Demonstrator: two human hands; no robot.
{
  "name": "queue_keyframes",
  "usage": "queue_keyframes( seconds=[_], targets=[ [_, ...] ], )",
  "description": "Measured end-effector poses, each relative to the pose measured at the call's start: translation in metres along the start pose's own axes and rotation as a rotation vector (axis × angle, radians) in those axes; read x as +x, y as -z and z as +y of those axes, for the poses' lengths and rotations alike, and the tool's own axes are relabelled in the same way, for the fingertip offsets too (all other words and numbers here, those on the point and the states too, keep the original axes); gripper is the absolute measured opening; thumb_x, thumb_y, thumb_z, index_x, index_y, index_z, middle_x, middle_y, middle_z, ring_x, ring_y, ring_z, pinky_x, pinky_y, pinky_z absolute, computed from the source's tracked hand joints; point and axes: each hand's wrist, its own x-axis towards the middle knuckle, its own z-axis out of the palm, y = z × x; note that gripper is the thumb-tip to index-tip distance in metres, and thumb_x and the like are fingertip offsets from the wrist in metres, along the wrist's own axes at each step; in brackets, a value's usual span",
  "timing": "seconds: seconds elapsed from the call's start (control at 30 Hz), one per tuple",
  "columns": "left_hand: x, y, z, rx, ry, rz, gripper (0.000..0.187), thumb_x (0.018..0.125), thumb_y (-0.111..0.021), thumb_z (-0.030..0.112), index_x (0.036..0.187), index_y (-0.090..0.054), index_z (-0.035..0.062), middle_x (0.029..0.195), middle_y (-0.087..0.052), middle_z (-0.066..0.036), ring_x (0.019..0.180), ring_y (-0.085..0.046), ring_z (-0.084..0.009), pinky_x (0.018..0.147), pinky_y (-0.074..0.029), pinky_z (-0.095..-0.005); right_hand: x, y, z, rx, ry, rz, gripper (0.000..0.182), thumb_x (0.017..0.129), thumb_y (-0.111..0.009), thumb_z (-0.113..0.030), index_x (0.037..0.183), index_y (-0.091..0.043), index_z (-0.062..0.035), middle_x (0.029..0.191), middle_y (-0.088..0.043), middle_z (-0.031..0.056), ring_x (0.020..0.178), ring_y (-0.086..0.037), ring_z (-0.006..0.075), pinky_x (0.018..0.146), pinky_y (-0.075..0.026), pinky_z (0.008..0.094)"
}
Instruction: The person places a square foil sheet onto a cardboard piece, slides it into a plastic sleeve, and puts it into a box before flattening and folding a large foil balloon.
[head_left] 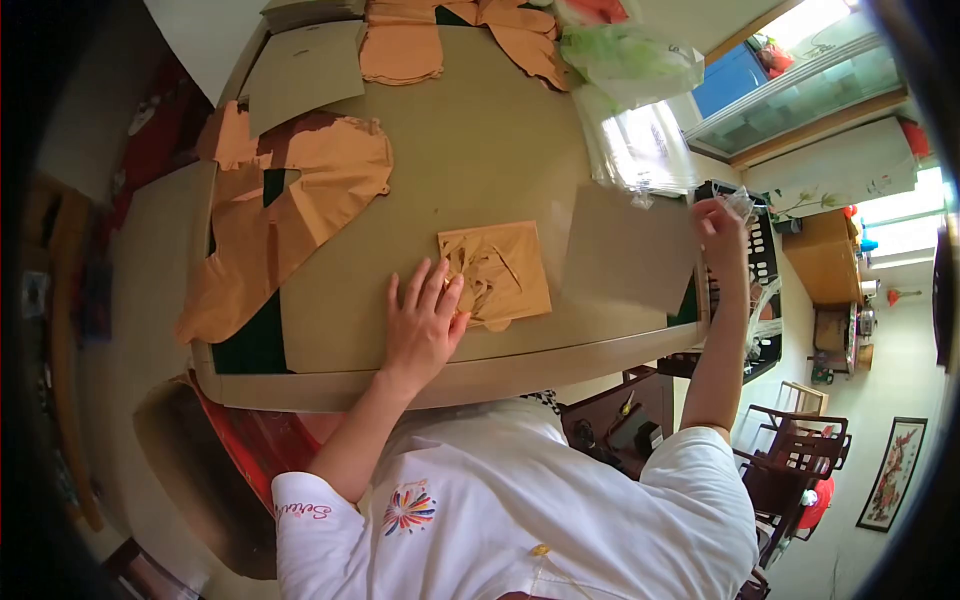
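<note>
One flat packet [525, 275], orange-tan, with crumpled strips across its face, is laid on the near middle of a table [450, 150]. Its left edge is touched by the left hand [425, 320], palm down, fingers extended and slightly apart; nothing is seen clamped by them. A small rounded tab is shown at the packet's near edge.

The right hand [720, 225] is held over the right edge of the table, fingers bent, well apart from the packet. Whether anything is pinched by it cannot be told. Beside it, clear crinkled plastic [740, 203] and a black crate [765, 240] are seen.

Between packet and right hand, a flat grey-brown sheet [620, 250] is placed. Beyond it, at far right, a stack of clear plastic sleeves [640, 145] is laid, bright with glare, with a green-tinted bag [630, 65] at its far end.

At left, a large creased orange paper [325, 175] is spread, partly overlain by a stiff beige card [305, 75]. At the far edge, further orange pieces [400, 55] are laid. Dark green surface [250, 340] is exposed at the near left corner. A white shirt [480, 480] is worn by the person.
</note>
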Motion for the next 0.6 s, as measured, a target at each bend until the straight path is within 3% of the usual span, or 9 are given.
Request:
queue_keyframes(
  seconds=[0.07, 0.17, 0.23, 0.37, 0.47, 0.6],
  targets=[
    [0.002, -0.001, -0.001, 0.001, -0.004, -0.002, 0.050, 0.083, -0.069, 0.027, 0.128, -0.053, 0.0117, 0.140, -0.045, -0.010, 0.132, -0.039, -0.0318, 0.106, -0.027, -0.0611, 0.010, 0.004, -0.014, -0.058, 0.047, 0.245, 0.013, 0.087, -0.055, -0.006, 0.096, -0.065, -0.0064, 0.070, -0.066, 0.0066, 0.064, -0.061, 0.0110, 0.058, -0.047, 0.0271],
    [0.001, -0.001, 0.000, 0.011, -0.005, -0.002, 0.049, 0.083, -0.068, 0.027, 0.127, -0.053, 0.0114, 0.140, -0.045, -0.011, 0.132, -0.039, -0.0318, 0.106, -0.028, -0.0610, 0.026, -0.046, -0.030, 0.039, 0.082, 0.350, 0.015, 0.087, -0.055, -0.007, 0.099, -0.064, -0.0088, 0.074, -0.068, 0.0097, 0.066, -0.065, 0.0168, 0.060, -0.049, 0.0313],
    [0.002, 0.002, 0.001, 0.020, -0.004, -0.011, 0.048, 0.083, -0.068, 0.028, 0.127, -0.054, 0.0112, 0.140, -0.045, -0.011, 0.133, -0.039, -0.0317, 0.106, -0.027, -0.0609, 0.044, -0.095, -0.003, 0.073, 0.119, 0.168, 0.019, 0.087, -0.055, -0.007, 0.103, -0.064, -0.0097, 0.079, -0.069, 0.0134, 0.068, -0.067, 0.0223, 0.063, -0.051, 0.0342],
    [0.001, 0.000, 0.000, 0.046, 0.001, 0.000, 0.047, 0.084, -0.068, 0.028, 0.125, -0.054, 0.0110, 0.140, -0.045, -0.011, 0.133, -0.038, -0.0315, 0.106, -0.027, -0.0612, 0.031, -0.173, -0.029, 0.243, 0.104, -0.190, 0.019, 0.084, -0.058, -0.009, 0.102, -0.064, -0.0085, 0.078, -0.067, 0.0138, 0.070, -0.065, 0.0216, 0.065, -0.050, 0.0343],
    [0.002, -0.002, -0.002, 0.050, 0.007, 0.013, 0.047, 0.084, -0.068, 0.027, 0.125, -0.054, 0.0108, 0.141, -0.045, -0.011, 0.133, -0.038, -0.0317, 0.106, -0.027, -0.0617, 0.013, -0.184, -0.059, 0.255, 0.128, -0.294, 0.017, 0.083, -0.059, -0.006, 0.099, -0.064, -0.0058, 0.076, -0.064, 0.0131, 0.066, -0.059, 0.0200, 0.065, -0.049, 0.0316],
    [0.010, 0.000, -0.012, 0.057, 0.021, -0.012, 0.046, 0.084, -0.068, 0.026, 0.125, -0.054, 0.0101, 0.142, -0.044, -0.011, 0.133, -0.038, -0.0324, 0.106, -0.027, -0.0622, 0.014, -0.189, -0.064, 0.305, 0.213, -0.261, 0.017, 0.083, -0.058, -0.004, 0.099, -0.064, -0.0046, 0.080, -0.065, 0.0139, 0.068, -0.060, 0.0211, 0.066, -0.049, 0.0322]
  ],
)
